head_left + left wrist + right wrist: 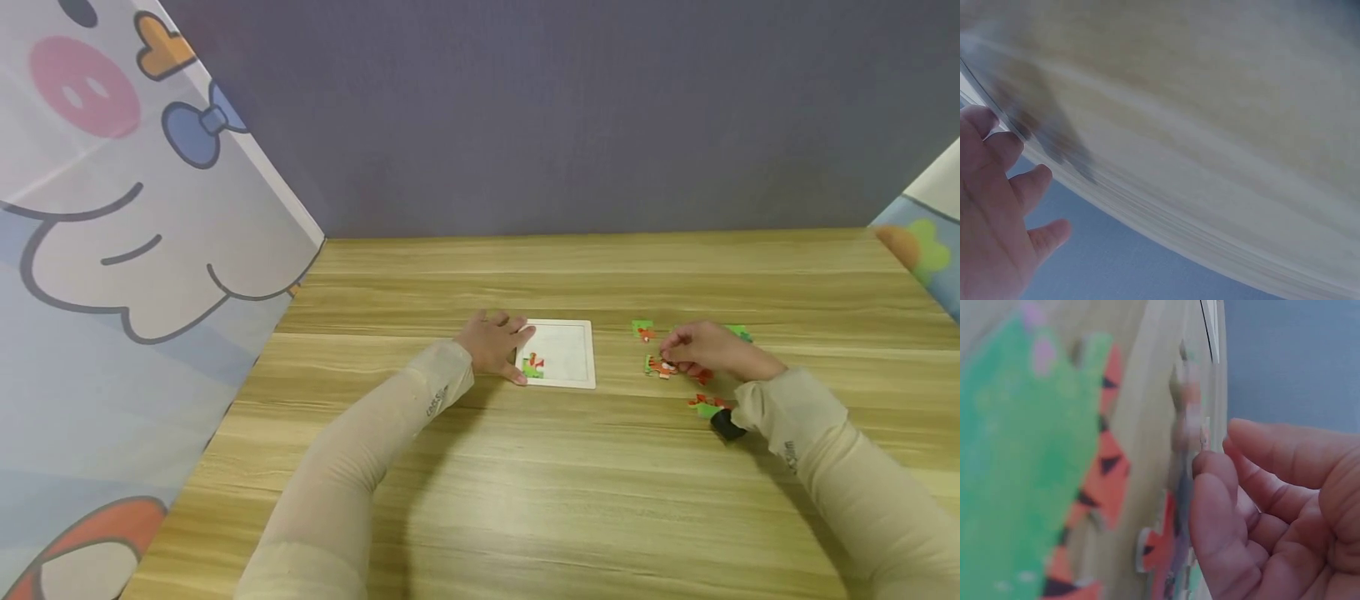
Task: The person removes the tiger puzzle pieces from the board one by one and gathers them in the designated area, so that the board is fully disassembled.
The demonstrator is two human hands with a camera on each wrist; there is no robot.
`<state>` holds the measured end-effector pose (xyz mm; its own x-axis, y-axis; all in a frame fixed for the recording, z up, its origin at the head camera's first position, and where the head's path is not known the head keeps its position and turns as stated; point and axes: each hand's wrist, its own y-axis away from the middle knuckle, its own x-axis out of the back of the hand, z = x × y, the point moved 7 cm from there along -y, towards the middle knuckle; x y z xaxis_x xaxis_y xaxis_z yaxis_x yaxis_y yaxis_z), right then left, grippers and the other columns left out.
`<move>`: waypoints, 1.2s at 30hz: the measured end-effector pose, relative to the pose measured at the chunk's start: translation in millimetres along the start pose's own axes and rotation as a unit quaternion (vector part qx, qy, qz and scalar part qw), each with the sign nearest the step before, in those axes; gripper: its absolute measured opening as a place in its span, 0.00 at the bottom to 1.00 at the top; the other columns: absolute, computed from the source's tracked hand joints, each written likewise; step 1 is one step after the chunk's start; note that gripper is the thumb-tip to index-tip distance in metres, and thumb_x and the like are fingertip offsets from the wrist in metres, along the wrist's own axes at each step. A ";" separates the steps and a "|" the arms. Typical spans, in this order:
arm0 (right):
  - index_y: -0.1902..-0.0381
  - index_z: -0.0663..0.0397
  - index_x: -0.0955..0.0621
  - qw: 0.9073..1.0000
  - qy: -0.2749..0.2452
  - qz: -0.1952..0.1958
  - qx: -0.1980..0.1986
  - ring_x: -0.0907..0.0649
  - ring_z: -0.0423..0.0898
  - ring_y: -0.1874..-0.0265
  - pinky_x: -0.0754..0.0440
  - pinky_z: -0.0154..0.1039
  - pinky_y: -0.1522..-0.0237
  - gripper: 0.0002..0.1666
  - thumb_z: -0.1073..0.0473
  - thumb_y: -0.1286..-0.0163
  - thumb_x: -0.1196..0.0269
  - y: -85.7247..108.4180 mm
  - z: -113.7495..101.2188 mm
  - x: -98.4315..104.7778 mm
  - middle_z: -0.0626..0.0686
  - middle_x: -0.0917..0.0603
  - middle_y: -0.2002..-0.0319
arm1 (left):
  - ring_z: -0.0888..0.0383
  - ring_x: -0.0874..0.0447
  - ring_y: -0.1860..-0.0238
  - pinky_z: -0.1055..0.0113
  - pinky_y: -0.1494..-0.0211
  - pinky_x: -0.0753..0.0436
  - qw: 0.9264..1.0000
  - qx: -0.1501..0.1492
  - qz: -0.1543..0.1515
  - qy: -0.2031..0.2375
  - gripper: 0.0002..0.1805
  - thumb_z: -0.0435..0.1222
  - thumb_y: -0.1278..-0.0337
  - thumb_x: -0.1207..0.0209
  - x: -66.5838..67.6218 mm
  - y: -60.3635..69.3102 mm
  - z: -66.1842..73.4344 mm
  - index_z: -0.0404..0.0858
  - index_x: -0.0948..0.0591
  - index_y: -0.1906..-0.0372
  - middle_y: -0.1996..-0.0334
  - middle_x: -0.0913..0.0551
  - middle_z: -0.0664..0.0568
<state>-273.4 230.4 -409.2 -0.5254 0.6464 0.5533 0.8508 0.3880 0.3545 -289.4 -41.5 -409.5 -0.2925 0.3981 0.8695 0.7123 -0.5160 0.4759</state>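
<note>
A white puzzle tray (pixel 567 350) lies on the table in the head view, with a green-and-red puzzle piece (pixel 532 369) in its lower left corner. My left hand (pixel 492 343) rests spread on the tray's left edge; the left wrist view shows its fingers (pixel 1034 184) apart. Over the loose pieces to the right, my right hand (pixel 705 346) has thumb and fingers bent close together. Just below its fingertips lies an orange-and-green puzzle piece (pixel 658 367). Whether the fingertips pinch a piece is unclear in the right wrist view, where the hand (pixel 1285 506) shows a small gap.
Another loose piece (pixel 642 330) lies between tray and right hand. A green piece (pixel 738 332) shows behind that hand, and a red-and-green piece (pixel 707 406) lies near the black wrist device (pixel 727 425). A grey panel (pixel 585 117) stands behind the wooden table (pixel 540 483).
</note>
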 end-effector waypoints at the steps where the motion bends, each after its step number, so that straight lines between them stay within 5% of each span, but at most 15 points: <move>1: 0.57 0.72 0.23 1.000 -0.003 0.002 0.004 0.24 0.41 0.75 0.21 0.35 0.72 0.12 0.64 0.30 0.44 0.1 -1.5 0.5 0.50 0.21 0.72 | 0.48 0.58 0.25 0.46 0.27 0.56 1.000 0.001 0.000 0.001 0.54 0.68 0.50 0.50 0.1 0.2 0.1 0.50 0.56 0.23 0.24 0.59 0.54; 8: 0.51 0.69 0.24 1.000 0.005 0.025 0.010 0.30 0.41 0.83 0.31 0.34 0.81 0.18 0.58 0.30 0.42 -4.1 -18.3 1.4 0.51 0.22 0.76 | 0.49 0.58 0.25 0.46 0.27 0.56 1.000 0.005 -0.001 0.000 0.54 0.68 0.50 0.50 0.4 0.3 0.0 0.50 0.57 0.23 0.24 0.60 0.54; 17: 0.53 0.66 0.20 0.993 0.082 0.043 0.070 0.26 0.43 0.77 0.26 0.38 0.72 0.16 0.59 0.32 0.40 -25.4 -52.8 -20.4 0.51 0.19 0.68 | 0.49 0.57 0.25 0.47 0.27 0.55 1.000 0.006 -0.007 -0.017 0.54 0.69 0.50 0.51 1.5 -0.6 2.9 0.50 0.56 0.23 0.24 0.59 0.53; 24: 0.54 0.68 0.19 0.989 0.094 0.015 0.113 0.36 0.40 0.83 0.34 0.35 0.75 0.15 0.63 0.35 0.38 -41.6 -84.2 -44.3 0.48 0.26 0.79 | 0.49 0.58 0.25 0.47 0.27 0.55 1.000 0.014 -0.009 -0.021 0.54 0.69 0.50 0.52 0.4 1.1 0.5 0.50 0.57 0.23 0.24 0.59 0.53; 30: 0.55 0.69 0.18 0.979 0.142 0.002 0.147 0.33 0.40 0.81 0.32 0.35 0.73 0.16 0.64 0.40 0.34 -50.3 -101.6 -65.0 0.49 0.23 0.76 | 0.50 0.58 0.25 0.48 0.26 0.55 1.000 0.015 -0.011 -0.017 0.53 0.70 0.48 0.52 -0.7 0.5 -0.4 0.51 0.57 0.23 0.24 0.60 0.54; 36: 0.51 0.69 0.19 0.976 0.172 -0.023 0.135 0.30 0.41 0.77 0.29 0.35 0.69 0.19 0.65 0.39 0.34 -56.0 -108.2 -83.1 0.50 0.21 0.73 | 0.49 0.57 0.25 0.48 0.26 0.55 1.000 0.012 -0.012 -0.004 0.54 0.69 0.49 0.50 -0.6 -0.1 0.2 0.50 0.56 0.23 0.24 0.59 0.53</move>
<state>-278.9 83.9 -393.4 -0.4973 0.3832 0.7784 0.7748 0.5998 0.1997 -289.2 -41.6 -410.0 -0.3045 0.4166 0.8566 0.7200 -0.4880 0.4933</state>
